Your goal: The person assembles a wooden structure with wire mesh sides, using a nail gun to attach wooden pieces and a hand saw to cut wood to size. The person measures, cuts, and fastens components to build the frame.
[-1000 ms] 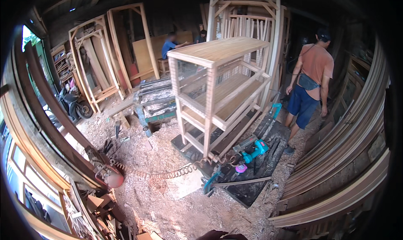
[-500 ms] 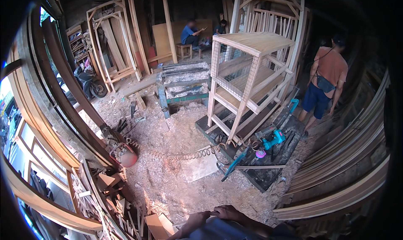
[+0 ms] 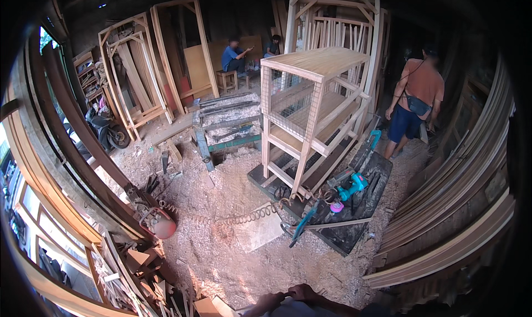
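Observation:
My left hand and my right hand are close together at the lower edge, against the cloth of my clothing. Both have curled fingers; what they grip, if anything, is too dark and small to make out. Well ahead of them stands a tall wooden cabinet frame with wire mesh on its front and side and a plywood top. It rests on a low dark platform. Beside its legs lie a teal power tool, a teal handsaw and a small pink round item.
A coiled air hose crosses the shavings-covered floor toward a red tank. Wood offcuts pile up at left; long boards line the right. A person in an orange shirt stands right; two others sit at the back.
The scene has shifted left in the picture, and my hands sit slightly lower. The orange-shirted person has changed posture a little. My fingers stay curled close together.

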`<action>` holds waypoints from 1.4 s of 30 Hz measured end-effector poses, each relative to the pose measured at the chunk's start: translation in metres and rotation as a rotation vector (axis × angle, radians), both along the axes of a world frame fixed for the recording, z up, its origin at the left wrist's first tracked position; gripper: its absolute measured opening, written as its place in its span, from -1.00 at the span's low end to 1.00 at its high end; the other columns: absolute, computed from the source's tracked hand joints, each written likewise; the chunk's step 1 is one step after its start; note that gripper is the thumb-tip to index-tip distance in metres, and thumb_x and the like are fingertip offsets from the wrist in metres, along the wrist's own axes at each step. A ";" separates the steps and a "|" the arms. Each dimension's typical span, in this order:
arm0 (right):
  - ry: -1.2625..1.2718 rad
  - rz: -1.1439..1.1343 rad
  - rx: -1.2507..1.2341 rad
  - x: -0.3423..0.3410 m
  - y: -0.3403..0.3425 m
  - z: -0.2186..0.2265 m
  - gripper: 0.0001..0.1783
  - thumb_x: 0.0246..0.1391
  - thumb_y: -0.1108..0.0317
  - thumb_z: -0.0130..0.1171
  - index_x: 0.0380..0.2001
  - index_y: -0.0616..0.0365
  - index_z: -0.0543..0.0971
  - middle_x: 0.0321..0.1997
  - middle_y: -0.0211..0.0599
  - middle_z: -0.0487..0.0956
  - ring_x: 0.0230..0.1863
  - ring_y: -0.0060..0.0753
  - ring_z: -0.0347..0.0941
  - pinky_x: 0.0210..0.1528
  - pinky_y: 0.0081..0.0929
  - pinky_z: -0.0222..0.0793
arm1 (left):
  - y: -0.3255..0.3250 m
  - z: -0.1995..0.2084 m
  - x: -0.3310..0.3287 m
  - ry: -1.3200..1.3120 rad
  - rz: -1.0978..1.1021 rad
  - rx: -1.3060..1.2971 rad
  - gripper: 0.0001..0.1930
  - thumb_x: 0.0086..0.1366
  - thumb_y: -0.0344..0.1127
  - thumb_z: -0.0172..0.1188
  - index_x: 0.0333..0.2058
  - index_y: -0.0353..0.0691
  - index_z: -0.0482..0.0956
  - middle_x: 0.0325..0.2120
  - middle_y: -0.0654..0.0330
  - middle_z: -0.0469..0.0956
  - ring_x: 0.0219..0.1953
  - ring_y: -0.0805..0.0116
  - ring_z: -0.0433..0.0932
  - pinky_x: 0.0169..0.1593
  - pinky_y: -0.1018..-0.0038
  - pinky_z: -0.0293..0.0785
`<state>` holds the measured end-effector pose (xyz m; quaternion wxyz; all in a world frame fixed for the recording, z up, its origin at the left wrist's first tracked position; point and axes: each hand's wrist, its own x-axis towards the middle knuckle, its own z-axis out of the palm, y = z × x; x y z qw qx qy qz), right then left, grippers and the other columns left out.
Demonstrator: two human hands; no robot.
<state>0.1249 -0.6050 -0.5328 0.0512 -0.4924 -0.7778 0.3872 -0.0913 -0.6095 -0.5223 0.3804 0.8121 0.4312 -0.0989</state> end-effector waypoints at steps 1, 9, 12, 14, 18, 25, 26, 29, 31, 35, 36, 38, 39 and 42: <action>0.028 -0.036 0.012 0.002 -0.005 -0.001 -0.62 0.20 -0.05 0.03 -0.38 -0.01 0.65 -0.39 -0.09 0.64 -0.28 0.05 0.60 -0.19 -0.03 0.47 | 0.007 -0.009 0.002 0.004 0.000 0.023 -0.60 0.35 -0.16 0.08 0.16 0.07 0.43 -0.23 0.03 0.67 -0.20 -0.03 0.68 -0.17 0.03 0.58; 0.225 -0.146 0.323 -0.032 -0.025 0.022 -0.75 0.18 0.17 0.24 -0.45 0.11 0.59 -0.47 -0.11 0.58 -0.32 -0.01 0.56 -0.24 -0.09 0.47 | 0.009 -0.055 -0.026 0.042 0.035 0.081 -0.48 0.32 -0.22 0.13 0.27 -0.02 0.35 -0.23 0.00 0.62 -0.24 -0.06 0.65 -0.23 -0.01 0.58; 0.165 -0.372 0.308 -0.046 -0.025 0.019 -0.54 0.08 0.14 0.29 0.00 0.13 0.59 -0.25 -0.01 0.62 -0.13 0.05 0.55 -0.01 -0.01 0.40 | 0.027 -0.047 -0.039 -0.182 0.301 0.303 -0.54 0.33 -0.37 0.05 0.22 -0.20 0.39 -0.21 -0.02 0.62 -0.21 0.03 0.65 -0.19 0.11 0.57; 0.121 -0.611 0.512 -0.049 -0.018 0.014 -0.55 0.08 0.16 0.33 -0.01 0.15 0.60 -0.23 -0.02 0.65 -0.13 -0.01 0.57 0.04 -0.02 0.38 | 0.042 -0.035 -0.043 -0.507 0.312 0.344 -0.50 0.33 -0.47 -0.08 0.24 -0.06 0.42 0.01 -0.05 0.56 -0.24 -0.02 0.67 -0.20 0.14 0.60; 0.498 -0.644 -0.067 -0.044 0.007 0.015 -0.32 0.01 0.07 0.42 0.08 0.18 0.38 0.05 -0.10 0.38 0.13 -0.07 0.27 0.17 0.04 0.22 | 0.053 -0.002 -0.028 -0.576 0.249 0.159 -0.50 0.35 -0.45 -0.08 0.27 -0.18 0.38 -0.23 -0.01 0.67 -0.25 0.01 0.69 -0.20 0.20 0.58; 0.293 -0.684 0.165 -0.023 0.056 0.066 -0.74 0.10 0.20 0.32 -0.24 0.15 0.67 -0.33 -0.14 0.68 -0.26 -0.11 0.62 -0.08 -0.19 0.46 | 0.079 0.043 0.009 -0.505 0.399 -0.126 -0.51 0.44 -0.25 0.00 0.31 -0.19 0.34 -0.34 0.07 0.71 -0.42 0.24 0.71 -0.34 0.33 0.59; 0.258 -0.630 0.300 -0.016 0.062 0.070 -0.80 0.11 0.24 0.31 -0.33 0.15 0.68 -0.37 -0.18 0.68 -0.31 -0.13 0.62 -0.12 -0.25 0.48 | 0.088 0.045 0.013 -0.532 0.390 -0.107 -0.52 0.44 -0.24 0.01 0.29 -0.19 0.36 -0.35 0.09 0.71 -0.43 0.24 0.71 -0.35 0.33 0.58; 0.257 -0.640 0.352 -0.003 0.091 0.073 -0.81 0.08 0.23 0.33 -0.40 0.14 0.69 -0.37 -0.20 0.68 -0.31 -0.13 0.60 -0.05 -0.24 0.44 | 0.113 0.047 0.022 -0.385 0.445 -0.189 -0.57 0.45 -0.23 0.03 0.24 -0.18 0.45 -0.36 0.10 0.71 -0.41 0.23 0.71 -0.37 0.32 0.57; 0.247 -0.662 0.183 0.004 0.115 0.072 -0.79 0.08 0.21 0.33 -0.40 0.15 0.68 -0.38 -0.16 0.67 -0.31 -0.08 0.60 -0.09 -0.22 0.46 | 0.128 0.049 0.030 -0.341 0.484 -0.148 -0.59 0.44 -0.23 0.05 0.20 -0.18 0.50 -0.37 0.10 0.71 -0.42 0.23 0.70 -0.39 0.34 0.54; 0.312 -0.701 0.058 0.020 0.149 0.079 -0.70 0.15 0.18 0.29 -0.39 0.25 0.62 -0.40 -0.10 0.65 -0.37 -0.09 0.60 -0.23 -0.19 0.49 | 0.162 0.057 0.031 -0.405 0.793 -0.096 -0.58 0.42 -0.27 0.12 0.22 -0.20 0.48 -0.51 0.08 0.66 -0.51 0.35 0.61 -0.43 0.41 0.47; 0.341 -0.753 0.110 0.032 0.155 0.081 -0.70 0.18 0.18 0.27 -0.38 0.25 0.61 -0.43 -0.13 0.64 -0.37 -0.17 0.61 -0.24 -0.23 0.49 | 0.176 0.059 0.026 -0.499 0.778 0.054 -0.55 0.43 -0.27 0.11 0.24 -0.24 0.43 -0.47 0.09 0.65 -0.49 0.39 0.56 -0.43 0.43 0.45; 0.388 -0.864 0.102 0.076 0.169 0.082 -0.71 0.24 0.19 0.23 -0.34 0.26 0.59 -0.46 -0.19 0.62 -0.35 -0.31 0.62 -0.25 -0.30 0.51 | 0.196 0.060 0.009 -0.611 0.879 0.082 -0.56 0.42 -0.31 0.08 0.23 -0.31 0.42 -0.40 0.10 0.62 -0.45 0.39 0.53 -0.39 0.42 0.44; 0.502 -1.064 0.155 0.104 0.180 0.079 -0.71 0.27 0.20 0.20 -0.31 0.26 0.58 -0.47 -0.22 0.61 -0.34 -0.38 0.62 -0.26 -0.34 0.53 | 0.205 0.058 -0.003 -0.597 0.883 0.072 -0.57 0.42 -0.32 0.05 0.21 -0.34 0.42 -0.39 0.10 0.61 -0.44 0.39 0.52 -0.38 0.40 0.44; 0.973 -1.564 0.121 0.207 0.255 0.053 -0.70 0.33 0.27 0.13 -0.02 0.28 0.49 -0.18 -0.19 0.59 -0.21 -0.30 0.61 -0.13 -0.33 0.59 | 0.231 0.051 -0.035 -0.581 0.810 0.044 -0.64 0.40 -0.30 -0.02 0.05 -0.41 0.49 -0.43 0.12 0.56 -0.45 0.37 0.48 -0.38 0.33 0.41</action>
